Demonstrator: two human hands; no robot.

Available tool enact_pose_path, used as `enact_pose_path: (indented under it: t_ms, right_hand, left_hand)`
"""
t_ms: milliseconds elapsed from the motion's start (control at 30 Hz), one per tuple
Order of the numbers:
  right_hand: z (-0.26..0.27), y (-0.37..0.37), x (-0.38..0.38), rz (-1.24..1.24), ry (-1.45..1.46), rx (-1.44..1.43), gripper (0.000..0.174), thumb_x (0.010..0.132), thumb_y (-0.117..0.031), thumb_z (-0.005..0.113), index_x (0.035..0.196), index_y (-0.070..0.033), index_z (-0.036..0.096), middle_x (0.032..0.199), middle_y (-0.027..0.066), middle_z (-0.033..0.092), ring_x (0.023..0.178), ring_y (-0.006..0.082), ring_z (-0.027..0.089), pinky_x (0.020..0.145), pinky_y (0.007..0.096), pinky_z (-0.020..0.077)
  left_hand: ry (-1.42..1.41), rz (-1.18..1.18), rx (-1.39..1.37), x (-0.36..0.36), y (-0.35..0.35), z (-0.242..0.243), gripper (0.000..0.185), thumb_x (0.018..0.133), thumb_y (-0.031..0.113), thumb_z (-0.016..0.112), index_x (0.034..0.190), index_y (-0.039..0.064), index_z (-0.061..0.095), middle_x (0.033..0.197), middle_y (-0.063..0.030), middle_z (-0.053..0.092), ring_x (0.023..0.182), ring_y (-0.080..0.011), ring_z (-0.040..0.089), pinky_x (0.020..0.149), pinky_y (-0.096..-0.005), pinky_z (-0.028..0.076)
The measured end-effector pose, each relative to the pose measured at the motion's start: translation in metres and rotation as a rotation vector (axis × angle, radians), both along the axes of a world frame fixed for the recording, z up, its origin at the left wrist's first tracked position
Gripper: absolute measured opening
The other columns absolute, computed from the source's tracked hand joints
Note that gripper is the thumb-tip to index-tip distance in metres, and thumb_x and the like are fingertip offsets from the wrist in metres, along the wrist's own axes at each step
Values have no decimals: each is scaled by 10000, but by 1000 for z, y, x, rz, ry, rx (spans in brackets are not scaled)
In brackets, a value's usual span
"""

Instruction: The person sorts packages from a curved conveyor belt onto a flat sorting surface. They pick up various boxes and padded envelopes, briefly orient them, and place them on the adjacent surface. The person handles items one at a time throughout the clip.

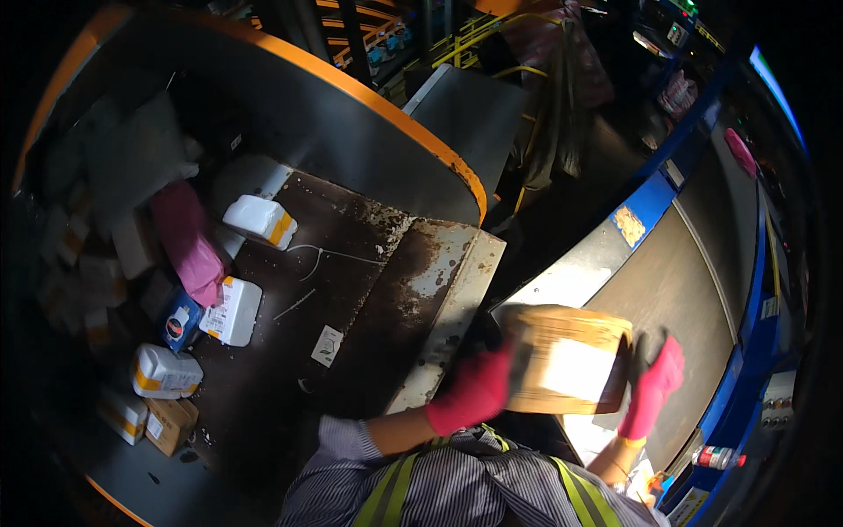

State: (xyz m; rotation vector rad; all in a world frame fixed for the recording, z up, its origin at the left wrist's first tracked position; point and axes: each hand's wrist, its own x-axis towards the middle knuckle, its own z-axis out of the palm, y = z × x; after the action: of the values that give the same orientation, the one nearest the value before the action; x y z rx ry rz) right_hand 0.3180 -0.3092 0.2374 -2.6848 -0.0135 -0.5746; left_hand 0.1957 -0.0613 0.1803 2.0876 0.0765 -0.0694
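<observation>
In pink gloves with dark palms, my left hand [475,385] and my right hand [658,375] are on opposite sides of a brown cardboard box [537,369]. The box is held in front of my body, at the near edge of a conveyor belt [665,283]. A white label [579,369] on the box is washed out by bright light. Motion blurs the box and both gloves. My left palm is against the box's left side; the right glove's dark fingers are along its right side.
To the left, a large orange-rimmed bin [369,92] holds several parcels, among them a white foam box [253,221], a pink bag [188,237], a blue package [179,319] and a small carton [170,425]. A bottle [718,457] lies beyond the belt's blue side rail [718,388].
</observation>
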Motion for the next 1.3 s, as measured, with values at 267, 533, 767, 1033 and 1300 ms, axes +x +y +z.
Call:
enact_pose_path:
  t_ms: [267, 533, 767, 1033, 1300]
  right_hand:
    - [-74, -40, -21, -163, 34, -753, 484, 833, -391, 572, 1237, -126, 534, 1306, 113, 500, 1215, 264, 473, 1031, 452, 344]
    - [-83, -25, -9, 26, -209, -270, 413, 849, -163, 573, 1231, -11, 532, 1295, 236, 481, 1184, 396, 460, 1021, 464, 339]
    - [-71, 74, -19, 321, -142, 10, 411, 828, -39, 569, 1234, 1, 524, 1324, 233, 468, 1220, 383, 450, 1033, 445, 328]
    - [-95, 167, -50, 841, 431, 803, 497, 860, -129, 622, 1299, 8, 431, 1306, 179, 474, 1210, 286, 461, 998, 379, 385]
    - [-63, 143, -59, 745, 1072, 1564, 524, 837, -200, 585, 1279, 45, 446, 1140, 128, 608, 1004, 199, 607, 870, 330, 491]
  left_hand:
    - [-7, -21, 3, 44, -31, -53, 546, 818, 70, 566, 1349, 128, 452, 866, -191, 603, 854, -320, 600, 717, -420, 475]
    - [-20, 1296, 1152, 44, 391, -121, 846, 764, 396, 684, 1459, 124, 286, 1420, -302, 273, 1290, -471, 317, 1041, -487, 308]
    - [-446, 1230, 177, -18, 457, -164, 839, 752, 55, 740, 1461, 97, 294, 1393, -202, 413, 1181, -274, 491, 991, -359, 390]
    - [-209, 836, -110, -145, 237, -116, 685, 906, 353, 577, 1445, 51, 281, 1395, -125, 430, 1202, -213, 489, 989, -374, 425]
    - [-237, 53, -489, -92, 115, -54, 757, 797, 135, 710, 1417, -25, 306, 1442, -166, 374, 1321, -234, 368, 1092, -362, 295]
